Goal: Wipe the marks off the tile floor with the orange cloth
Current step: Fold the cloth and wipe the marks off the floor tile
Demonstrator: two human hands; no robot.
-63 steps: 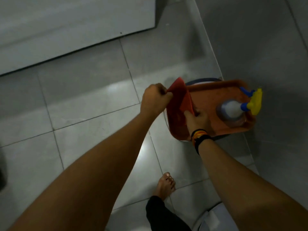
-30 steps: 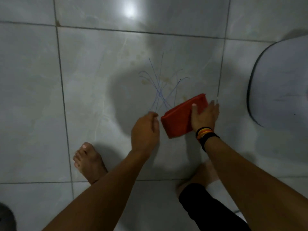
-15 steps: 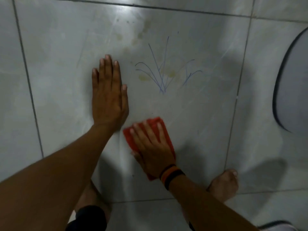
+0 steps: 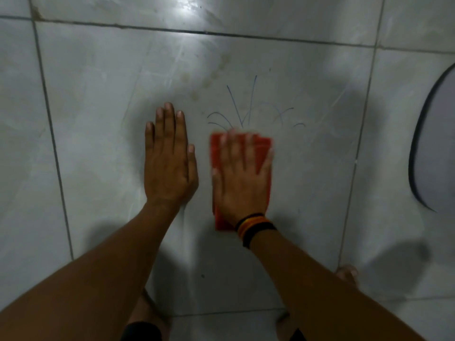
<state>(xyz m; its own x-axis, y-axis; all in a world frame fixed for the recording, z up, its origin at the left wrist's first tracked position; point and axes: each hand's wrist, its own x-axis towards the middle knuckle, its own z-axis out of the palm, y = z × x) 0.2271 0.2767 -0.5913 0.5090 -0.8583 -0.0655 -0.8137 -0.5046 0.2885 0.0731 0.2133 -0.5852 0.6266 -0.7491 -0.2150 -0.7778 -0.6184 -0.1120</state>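
Thin blue pen marks (image 4: 248,107) fan out on a large grey floor tile (image 4: 98,94), with faint yellowish stains just above and left of them. The folded orange cloth (image 4: 262,148) lies flat on the tile, its far edge at the lower ends of the marks. My right hand (image 4: 242,178) presses flat on the cloth, fingers spread and blurred by motion; a striped band circles the wrist. My left hand (image 4: 170,161) rests palm down on the bare tile just left of the cloth, fingers together, holding nothing.
A dark-rimmed pale round object (image 4: 435,143) sits at the right edge. My bare feet show near the bottom, one foot (image 4: 347,273) at lower right. Dark grout lines (image 4: 197,32) frame the tile.
My right hand has pushed the cloth forward and to the right, up to the bottom of the blue marks. The left hand stays flat on the tile.
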